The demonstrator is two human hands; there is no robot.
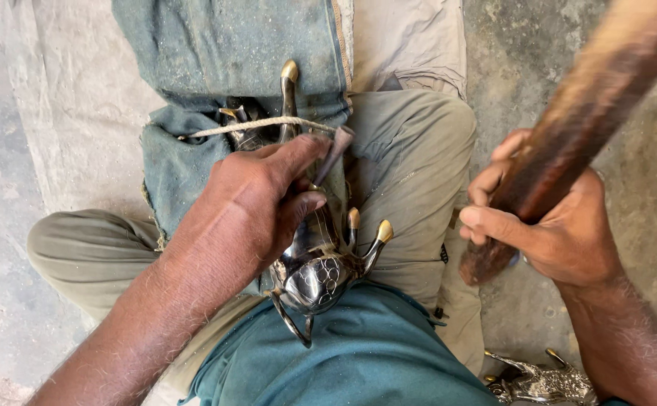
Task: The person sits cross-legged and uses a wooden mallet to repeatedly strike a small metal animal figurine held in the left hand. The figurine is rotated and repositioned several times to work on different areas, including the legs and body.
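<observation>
A shiny metal animal figurine [315,277] with brass-tipped legs lies across my lap, tied against a blue cloth pad [223,53] by a rope [260,125]. My left hand [257,203] rests on the figurine and pinches a thin metal chisel [336,153] between thumb and fingers, its tip down on the metal. My right hand [550,225] is clenched around a thick wooden mallet handle [569,128], which slants up to the top right and is blurred.
I sit on the concrete floor [12,188] on a pale cloth [80,98], legs in khaki trousers [411,158]. A second silvery figurine [543,380] lies on the floor at the bottom right, by my right forearm.
</observation>
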